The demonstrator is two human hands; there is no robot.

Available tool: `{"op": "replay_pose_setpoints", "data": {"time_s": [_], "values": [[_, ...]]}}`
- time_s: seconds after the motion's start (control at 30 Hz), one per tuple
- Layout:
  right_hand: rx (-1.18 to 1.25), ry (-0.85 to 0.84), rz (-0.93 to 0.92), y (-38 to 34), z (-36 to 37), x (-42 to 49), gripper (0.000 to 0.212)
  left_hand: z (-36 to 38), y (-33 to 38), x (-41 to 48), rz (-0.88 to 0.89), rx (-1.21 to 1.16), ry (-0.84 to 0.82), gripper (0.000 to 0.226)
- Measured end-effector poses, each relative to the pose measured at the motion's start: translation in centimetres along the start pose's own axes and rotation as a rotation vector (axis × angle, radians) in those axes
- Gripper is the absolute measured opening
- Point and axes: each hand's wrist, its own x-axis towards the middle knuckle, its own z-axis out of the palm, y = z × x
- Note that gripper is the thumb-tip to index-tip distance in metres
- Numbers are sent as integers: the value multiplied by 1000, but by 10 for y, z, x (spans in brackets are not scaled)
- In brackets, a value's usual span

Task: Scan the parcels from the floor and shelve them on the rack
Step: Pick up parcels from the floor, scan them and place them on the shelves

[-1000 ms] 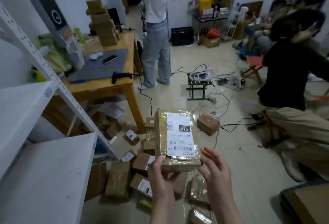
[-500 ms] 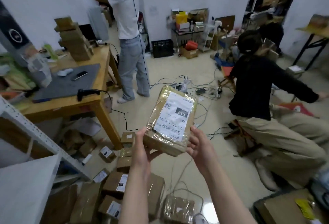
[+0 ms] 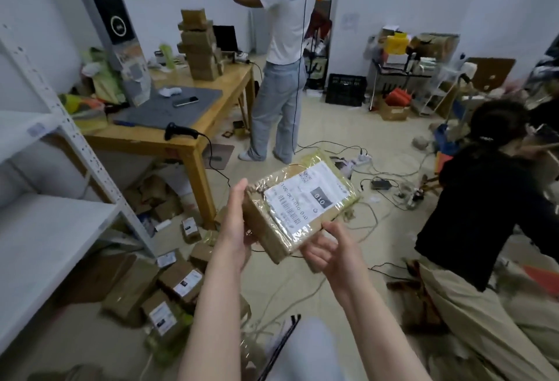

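We show the tiled floor [image 3: 317, 126] carrying a loose heap of taped cardboard parcels [image 3: 181, 282] at lower left, beside the foot of the white rack [image 3: 45, 238]. Farther right, we mark tangled cables [image 3: 390, 173] and a white power strip [image 3: 363, 157] lying on the floor, with a black crate [image 3: 345, 89] near the far wall. The wooden counter [image 3: 145, 138] bears a grey mat [image 3: 160, 111], on which lies a phone [image 3: 185, 101]. A black barcode scanner [image 3: 178, 131] rests near the counter's front edge, and a tall stack of boxes [image 3: 199, 45] stands at its far end.
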Motion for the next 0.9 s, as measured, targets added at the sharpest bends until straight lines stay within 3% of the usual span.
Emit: {"op": "replay_pose_setpoints", "data": {"time_s": [0.03,0.13,0.2,0.3,0.4,0.53,0.63,0.77,0.83,0.9], "values": [[-4,4,8,-3,0,1,5,4,2,3,-7,-5,5,72],[9,6,-9,-17,-8,15,25,16,8,11,-5,52,-26,81],[1,12,-1,-27,-16,26,23,25,7,21,-15,98,-54,86],[-37,10,23,-42,-25,43,32,41,-1,48,-34,96,-20,76],[-47,56,17,-62,-32,72,18,56,3,87,-1,69,1,74],[-56,95,-52,-96,-33,140,45,65,27,149,57,93,-13,95],[-80,78,-45,-116,-16,204,19,57,49,204,67,72,-22,104],[-136,27,65,-127,28,284,24,36,91,266,48,-17,60,95],[-202,-57,123,-128,52,316,38,20,112,295,72,-54,121,97],[-267,-138,157,-131,79,344,38,5,134,319,98,-50,174,97]]}}
